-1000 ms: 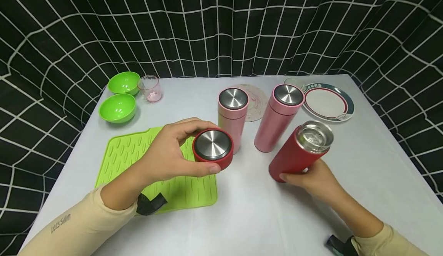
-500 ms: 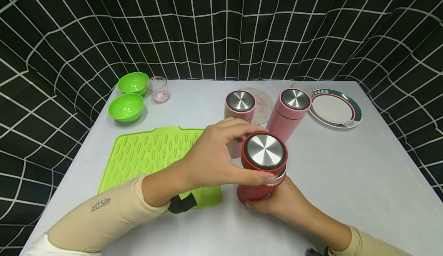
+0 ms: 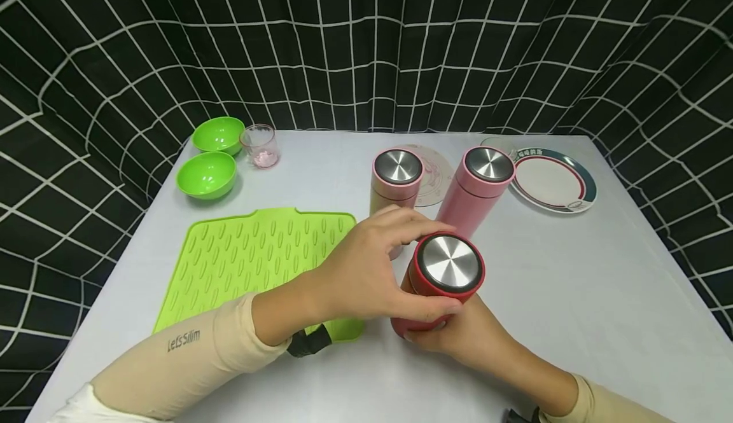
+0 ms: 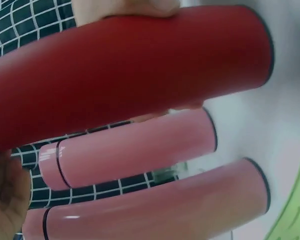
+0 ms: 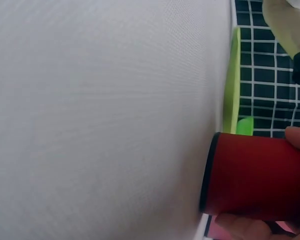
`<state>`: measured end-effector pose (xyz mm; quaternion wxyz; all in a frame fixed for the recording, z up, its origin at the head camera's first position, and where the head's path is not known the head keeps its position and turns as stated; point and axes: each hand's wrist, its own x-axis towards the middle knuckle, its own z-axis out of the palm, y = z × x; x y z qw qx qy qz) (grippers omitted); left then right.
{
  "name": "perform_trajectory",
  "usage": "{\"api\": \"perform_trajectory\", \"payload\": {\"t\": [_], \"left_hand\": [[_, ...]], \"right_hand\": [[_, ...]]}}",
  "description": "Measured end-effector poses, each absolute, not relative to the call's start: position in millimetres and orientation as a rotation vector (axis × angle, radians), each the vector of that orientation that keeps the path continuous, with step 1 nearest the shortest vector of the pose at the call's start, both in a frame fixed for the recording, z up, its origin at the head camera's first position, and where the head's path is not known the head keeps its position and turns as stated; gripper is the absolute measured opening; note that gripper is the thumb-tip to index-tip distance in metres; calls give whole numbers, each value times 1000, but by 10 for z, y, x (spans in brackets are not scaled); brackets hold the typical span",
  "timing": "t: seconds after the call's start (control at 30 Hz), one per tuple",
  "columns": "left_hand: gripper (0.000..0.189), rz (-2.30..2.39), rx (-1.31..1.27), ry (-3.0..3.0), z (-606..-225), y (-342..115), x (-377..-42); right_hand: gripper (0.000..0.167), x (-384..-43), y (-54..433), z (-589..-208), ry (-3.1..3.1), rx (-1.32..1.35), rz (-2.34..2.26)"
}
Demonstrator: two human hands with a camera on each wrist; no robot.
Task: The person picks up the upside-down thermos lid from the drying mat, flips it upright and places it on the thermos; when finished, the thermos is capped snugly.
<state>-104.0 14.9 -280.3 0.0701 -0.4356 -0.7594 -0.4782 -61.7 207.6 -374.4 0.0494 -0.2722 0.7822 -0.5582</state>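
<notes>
A red thermos flask stands near the middle of the table, its dark base right at the white cloth in the right wrist view. Its red lid with a shiny steel top sits on the mouth, covering the steel neck. My left hand grips the lid from the left, thumb on the near side and fingers on the far side. Lower down, my right hand holds the flask's body from the right, partly hidden behind it. Just beyond stand two pink thermos flasks, one on the left and one on the right.
A green ribbed mat lies left, partly under my left forearm. Two green bowls and a glass stand at the back left. A round patterned mat lies behind the pink flasks, with a plate at the back right.
The red flask has moved left and my left hand has brought the lid right onto it. A steel band showed under the lid half a second ago; now the lid sits lower, covering it.
</notes>
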Motion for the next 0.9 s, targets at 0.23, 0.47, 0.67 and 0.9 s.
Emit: {"api": "perform_trajectory", "payload": {"t": [0.23, 0.47, 0.67, 0.9], "left_hand": [[70, -1542, -1378, -2349, -2803, 182, -1051], [84, -1651, -1420, -2383, -2814, 122, -1086], [76, -1732, -1493, -2316, -2852, 117, -1115], [75, -1822, -1449, -2263, -2910, 140, -1109]], "right_hand": [[47, -597, 2045, -3586, 2345, -847, -1736], [47, -616, 2068, -3645, 2361, -869, -1733], [47, -618, 2051, -3588, 2360, -885, -1721], [46, -621, 2053, -3604, 2330, -891, -1730]]}}
